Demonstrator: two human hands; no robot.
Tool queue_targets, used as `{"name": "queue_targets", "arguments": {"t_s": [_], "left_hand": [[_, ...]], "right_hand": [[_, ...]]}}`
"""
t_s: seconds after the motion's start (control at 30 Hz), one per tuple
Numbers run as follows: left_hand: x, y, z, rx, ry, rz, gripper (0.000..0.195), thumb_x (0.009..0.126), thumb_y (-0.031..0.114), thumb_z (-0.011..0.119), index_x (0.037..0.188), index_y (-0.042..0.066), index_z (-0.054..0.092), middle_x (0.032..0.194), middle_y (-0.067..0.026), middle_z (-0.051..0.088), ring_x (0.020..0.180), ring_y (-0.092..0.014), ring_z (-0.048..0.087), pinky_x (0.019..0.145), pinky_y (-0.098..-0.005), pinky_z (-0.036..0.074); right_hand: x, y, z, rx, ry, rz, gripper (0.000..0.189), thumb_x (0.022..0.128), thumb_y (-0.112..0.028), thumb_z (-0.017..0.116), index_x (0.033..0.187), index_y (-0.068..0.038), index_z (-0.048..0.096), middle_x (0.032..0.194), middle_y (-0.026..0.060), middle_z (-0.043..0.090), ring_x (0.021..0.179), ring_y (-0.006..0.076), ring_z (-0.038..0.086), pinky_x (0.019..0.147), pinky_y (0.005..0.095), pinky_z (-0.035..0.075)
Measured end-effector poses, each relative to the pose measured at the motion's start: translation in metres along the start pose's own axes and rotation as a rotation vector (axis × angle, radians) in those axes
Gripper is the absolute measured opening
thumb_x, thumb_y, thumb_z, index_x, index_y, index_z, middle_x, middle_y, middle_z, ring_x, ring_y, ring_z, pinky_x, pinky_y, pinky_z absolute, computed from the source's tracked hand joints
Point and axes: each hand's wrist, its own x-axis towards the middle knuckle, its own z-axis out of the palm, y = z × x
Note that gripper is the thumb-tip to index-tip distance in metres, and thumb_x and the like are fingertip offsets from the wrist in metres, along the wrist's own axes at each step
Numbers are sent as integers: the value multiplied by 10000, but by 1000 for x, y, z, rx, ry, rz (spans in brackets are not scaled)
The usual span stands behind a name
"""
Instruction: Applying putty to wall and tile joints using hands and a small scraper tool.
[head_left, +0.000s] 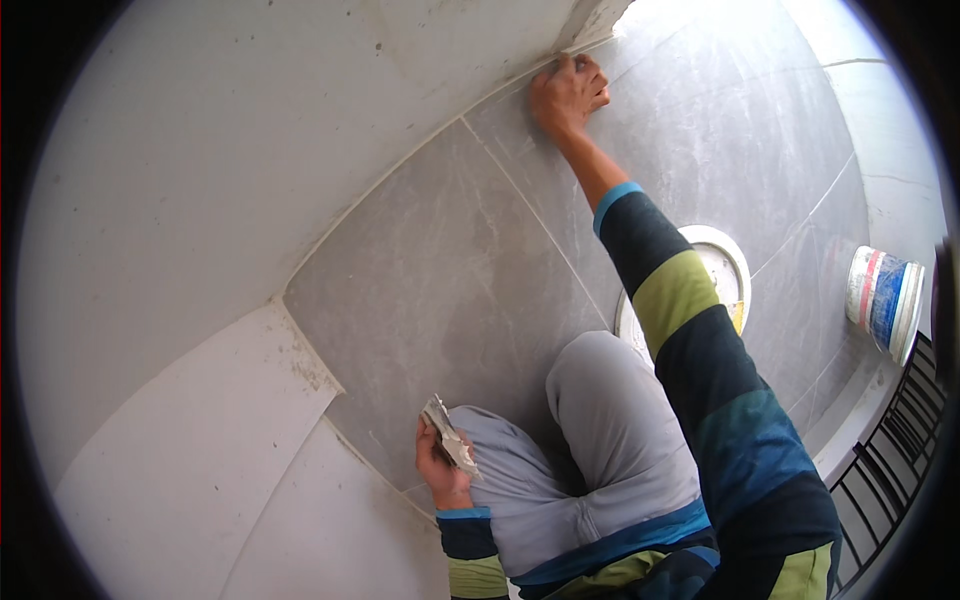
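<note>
My left hand is beside my left knee, closed around a flat scraper blade. Pale putty coats the blade's face and edge. My right hand reaches far forward to the joint where the white wall meets the grey tile floor. Its fingers are curled against the foot of the wall. Whether something small sits inside them is hidden. Below my right sleeve stands a round white container, partly covered by the arm and my knee.
To the right stands a stained bucket with blue and red bands. A black metal railing runs along the low ledge at the lower right. The wall corner juts in at left. Light grout lines cross the floor.
</note>
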Motion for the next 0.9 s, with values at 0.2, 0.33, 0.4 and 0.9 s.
{"name": "queue_targets", "arguments": {"t_s": [0.2,0.33,0.4,0.9], "left_hand": [[-2,2,-1,-17,4,-5,235,865,176,439,1053,100,557,629,-69,512,448,-132,437,349,-240,363],[-2,2,-1,-30,-28,-4,232,865,178,442,1047,94,559,629,-73,514,429,-131,425,343,-239,359],[-1,2,-3,-17,-24,0,231,866,179,441,1045,93,559,629,-75,514,428,-130,424,343,-238,359],[0,1,-5,-28,-89,-20,264,861,216,445,1079,79,503,650,-67,518,446,-167,499,317,-271,398]], "right_hand": [[-35,-13,-10,6,-230,-79,425,734,-242,570,1126,-81,599,1318,164,368,1247,364,243,997,523,167],[4,6,-15,47,-158,114,426,704,-224,566,1090,-49,605,1319,168,361,1245,343,248,995,521,158],[16,13,-14,36,-149,103,417,710,-232,564,1086,-55,608,1316,165,368,1248,338,244,997,517,151],[-88,-69,-5,-5,-173,-127,483,686,-153,572,1123,48,529,1334,230,280,1246,390,216,1017,548,130]]}}
